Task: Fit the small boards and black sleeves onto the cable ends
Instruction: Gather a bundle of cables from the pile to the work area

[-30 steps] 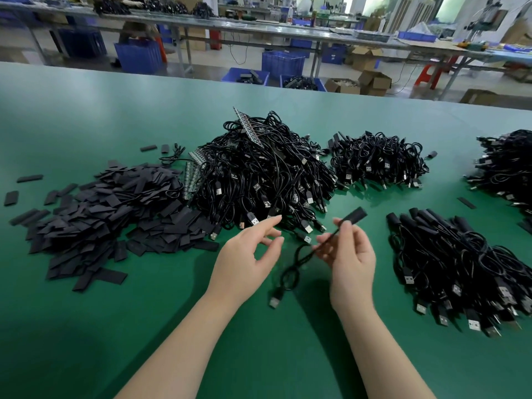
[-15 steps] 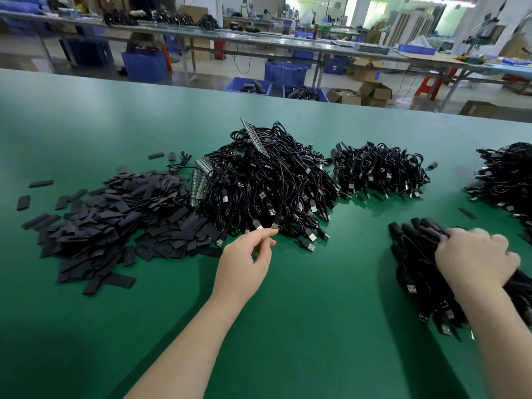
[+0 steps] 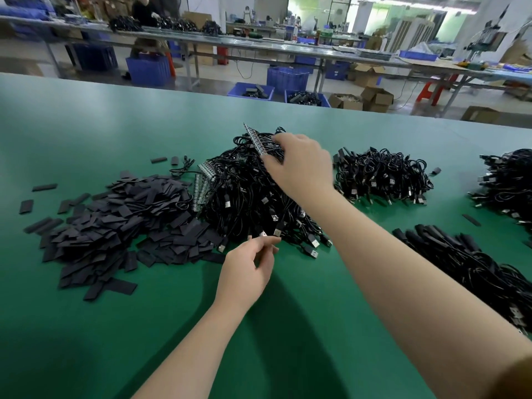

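Black cable pile (image 3: 250, 197) centre, board strip (image 3: 254, 139) tilted on top, flat black sleeves (image 3: 115, 223) heaped left, sleeved cables (image 3: 475, 260) right.

A: The right hand (image 3: 299, 165) hides part of the strip of small boards (image 3: 253, 138); I can't tell if it grips it.

B: The cable pile (image 3: 509, 182) at the right edge is cut off; the far benches are blurry.

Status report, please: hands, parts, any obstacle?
Right hand reaching onto board strip atop cable pile. Left hand loose, holding nothing visible. Nothing blocking.
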{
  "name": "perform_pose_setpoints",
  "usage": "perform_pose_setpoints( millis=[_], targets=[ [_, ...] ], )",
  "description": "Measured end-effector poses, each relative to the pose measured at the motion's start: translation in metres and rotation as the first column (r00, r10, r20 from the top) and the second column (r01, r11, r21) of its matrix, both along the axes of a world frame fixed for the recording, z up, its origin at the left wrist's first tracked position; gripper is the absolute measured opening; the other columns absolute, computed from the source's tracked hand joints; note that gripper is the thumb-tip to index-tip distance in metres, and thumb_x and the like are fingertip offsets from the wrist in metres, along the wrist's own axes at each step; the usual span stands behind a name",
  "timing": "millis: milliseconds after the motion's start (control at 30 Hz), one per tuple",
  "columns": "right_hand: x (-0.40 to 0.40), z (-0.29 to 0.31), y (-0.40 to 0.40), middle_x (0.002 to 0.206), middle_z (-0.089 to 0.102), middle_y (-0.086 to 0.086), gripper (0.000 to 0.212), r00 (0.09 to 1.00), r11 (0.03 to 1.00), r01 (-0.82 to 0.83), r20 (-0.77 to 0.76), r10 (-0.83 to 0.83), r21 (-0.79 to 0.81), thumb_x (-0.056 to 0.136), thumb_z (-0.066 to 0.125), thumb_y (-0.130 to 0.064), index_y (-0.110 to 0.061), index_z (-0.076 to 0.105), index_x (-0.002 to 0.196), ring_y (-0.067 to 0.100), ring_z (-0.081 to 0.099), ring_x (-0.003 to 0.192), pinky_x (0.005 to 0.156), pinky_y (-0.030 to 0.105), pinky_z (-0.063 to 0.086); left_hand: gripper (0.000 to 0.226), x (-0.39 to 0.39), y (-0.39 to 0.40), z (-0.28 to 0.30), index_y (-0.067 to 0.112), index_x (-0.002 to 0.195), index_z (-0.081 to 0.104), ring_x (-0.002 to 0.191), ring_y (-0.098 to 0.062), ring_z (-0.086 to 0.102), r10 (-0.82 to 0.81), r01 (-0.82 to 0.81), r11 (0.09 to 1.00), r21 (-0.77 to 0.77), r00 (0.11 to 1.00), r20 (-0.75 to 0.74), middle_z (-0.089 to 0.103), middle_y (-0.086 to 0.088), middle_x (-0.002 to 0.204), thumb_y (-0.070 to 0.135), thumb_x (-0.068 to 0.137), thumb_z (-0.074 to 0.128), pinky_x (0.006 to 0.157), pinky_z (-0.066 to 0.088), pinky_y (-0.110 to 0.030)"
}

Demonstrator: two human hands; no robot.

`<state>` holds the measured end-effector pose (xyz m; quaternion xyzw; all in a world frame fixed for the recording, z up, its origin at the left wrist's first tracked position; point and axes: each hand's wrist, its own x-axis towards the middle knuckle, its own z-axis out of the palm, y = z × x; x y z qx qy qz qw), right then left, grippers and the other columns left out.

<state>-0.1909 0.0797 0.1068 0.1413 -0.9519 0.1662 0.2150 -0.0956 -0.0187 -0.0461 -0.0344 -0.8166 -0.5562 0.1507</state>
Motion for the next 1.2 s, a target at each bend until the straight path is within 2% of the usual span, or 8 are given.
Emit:
perform_pose_setpoints(
  millis=[167,300,467,600,733,833,1100,1200],
  targets=[
    [-0.042,-0.002,-0.031,0.100,0.064,0.006,0.043,0.998,0.960,0.050,-0.042,-0.039,0.277,0.091,0.064,-0.048,-0.013,0.056,0.114,0.032,0.062,0.098,0.068,0.034,0.038,0.025,-0.001,0.000,-0.001,0.036,0.103,0.070,0.077,0.000,0.064,0.012,-0.013,1.000,0.023,1.000,0.012,0.068,0.024,0.090,0.015,0.096,0.057,0.065,0.051,-0.015],
    [-0.056,0.000,-0.035,0.068,0.053,0.001,0.007,0.993,0.911,0.097,-0.103,-0.061,0.400,0.089,0.062,-0.008,-0.013,0.057,0.088,0.029,0.051,0.067,0.049,0.025,0.025,0.023,-0.001,0.000,-0.002,0.028,0.107,0.072,0.071,-0.001,0.063,-0.002,0.002,0.999,0.049,1.000,0.000,0.069,0.022,0.090,0.013,0.095,0.059,0.061,0.047,-0.013],
    [-0.077,0.024,-0.012,0.079,0.049,0.007,0.014,0.987,0.984,0.136,0.068,-0.145,0.117,0.091,0.052,-0.001,-0.008,0.049,0.079,0.026,0.049,0.072,0.062,0.031,0.042,0.023,-0.003,-0.001,-0.003,0.028,0.105,0.072,0.068,-0.006,0.063,-0.005,0.005,0.999,0.040,1.000,-0.005,0.069,0.021,0.089,0.012,0.095,0.058,0.059,0.053,-0.024],
    [-0.096,0.063,0.032,0.068,0.048,0.000,0.022,0.961,0.954,0.258,0.147,-0.236,-0.154,0.094,0.050,-0.005,-0.008,0.052,0.072,0.011,0.041,0.055,0.047,0.016,0.034,0.031,-0.003,0.000,0.000,0.043,0.096,0.068,0.082,-0.002,0.066,0.003,-0.003,1.000,0.010,1.000,0.025,0.067,0.027,0.091,0.014,0.095,0.057,0.072,0.055,-0.022],
    [-0.095,0.107,0.077,0.081,0.061,0.006,0.024,0.941,0.904,0.336,0.072,-0.329,-0.262,0.096,0.050,-0.009,0.004,0.066,0.109,0.017,0.057,0.074,0.071,0.024,0.052,0.038,-0.004,0.001,0.000,0.052,0.088,0.064,0.081,0.002,0.065,0.019,-0.019,1.000,0.003,0.999,0.045,0.067,0.028,0.089,0.016,0.095,0.055,0.069,0.051,-0.013],
    [-0.080,0.133,0.097,0.106,0.069,0.019,0.027,0.958,0.917,0.277,0.013,-0.285,-0.286,0.096,0.051,-0.008,0.003,0.067,0.115,0.030,0.068,0.099,0.091,0.039,0.056,0.040,-0.004,0.000,-0.001,0.052,0.088,0.065,0.078,0.001,0.065,0.019,-0.019,1.000,0.015,1.000,0.023,0.068,0.026,0.089,0.014,0.094,0.056,0.065,0.048,-0.011],
    [0.011,0.121,0.143,0.090,0.071,0.019,0.023,0.971,0.986,0.168,-0.173,-0.166,-0.005,0.095,0.056,-0.011,0.000,0.072,0.106,0.027,0.059,0.075,0.071,0.026,0.043,0.042,-0.004,0.001,-0.002,0.060,0.092,0.064,0.070,-0.008,0.067,0.035,-0.035,0.998,0.049,0.999,0.000,0.069,0.028,0.090,0.018,0.093,0.058,0.061,0.055,-0.028],
    [0.051,0.096,0.165,0.065,0.062,-0.007,0.016,0.975,0.980,0.199,-0.104,-0.198,0.001,0.093,0.061,-0.022,-0.014,0.074,0.097,0.022,0.059,0.057,0.042,0.018,0.041,0.040,-0.002,0.001,-0.001,0.060,0.095,0.063,0.063,-0.012,0.064,0.027,-0.027,0.998,0.060,1.000,-0.005,0.070,0.026,0.090,0.020,0.092,0.057,0.053,0.051,-0.027]
  ],
)
